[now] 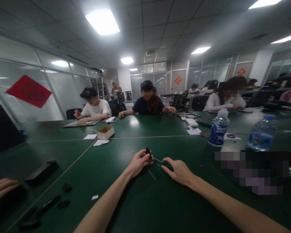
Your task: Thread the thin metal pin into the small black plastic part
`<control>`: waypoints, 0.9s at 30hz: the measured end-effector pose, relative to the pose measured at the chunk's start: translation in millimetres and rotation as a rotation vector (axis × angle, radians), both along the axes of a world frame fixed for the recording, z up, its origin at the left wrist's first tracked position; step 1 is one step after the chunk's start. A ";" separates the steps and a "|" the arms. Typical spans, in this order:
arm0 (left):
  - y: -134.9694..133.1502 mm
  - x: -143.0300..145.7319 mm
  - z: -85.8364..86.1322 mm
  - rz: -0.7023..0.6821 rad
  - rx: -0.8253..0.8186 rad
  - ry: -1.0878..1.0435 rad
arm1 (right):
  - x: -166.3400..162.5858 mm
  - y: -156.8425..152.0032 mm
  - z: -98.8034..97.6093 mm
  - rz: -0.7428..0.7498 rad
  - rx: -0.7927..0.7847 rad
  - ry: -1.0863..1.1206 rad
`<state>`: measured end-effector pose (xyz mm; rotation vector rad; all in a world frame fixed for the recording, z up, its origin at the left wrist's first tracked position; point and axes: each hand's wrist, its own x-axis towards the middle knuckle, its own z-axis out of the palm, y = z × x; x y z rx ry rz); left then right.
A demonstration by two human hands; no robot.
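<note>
My left hand point(138, 162) is closed round a small black part point(148, 151) that sticks up between thumb and fingers. My right hand point(179, 171) is closed on a thin tool with a dark handle point(167, 165); its slim metal shaft point(157, 160) points left toward the black part. Both hands rest over the dark green table point(126, 194), a little apart, near its middle.
Another person's hand point(1, 191) lies at the left edge beside a black block point(41, 173) and several small black pieces point(63, 204). A cardboard box point(105, 132) and papers lie ahead. Two water bottles point(218, 129) stand at right. People sit across the table.
</note>
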<state>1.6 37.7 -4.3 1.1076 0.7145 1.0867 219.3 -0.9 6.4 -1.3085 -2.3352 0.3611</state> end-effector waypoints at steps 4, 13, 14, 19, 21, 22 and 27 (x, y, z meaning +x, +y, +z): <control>0.4 1.7 0.6 0.010 0.025 0.027 | 1.6 0.5 -2.3 0.032 0.030 -0.009; 7.6 2.7 -3.0 -0.037 0.075 0.157 | 3.7 3.2 -2.0 0.045 0.056 -0.030; 8.6 2.4 -4.0 -0.036 0.073 0.164 | 3.6 3.3 -1.6 0.038 0.048 -0.024; 11.4 0.7 -7.4 -0.049 0.071 0.172 | 3.6 2.5 -1.1 0.032 0.036 0.011; 11.6 0.3 -7.5 -0.060 0.068 0.164 | 3.9 2.9 -2.0 0.035 0.034 0.023; 11.5 0.3 -7.3 -0.063 0.065 0.159 | 4.2 3.3 -2.6 0.037 0.034 0.029; 11.7 1.2 -6.3 -0.056 0.056 0.144 | 4.1 5.7 -7.6 0.040 0.062 0.046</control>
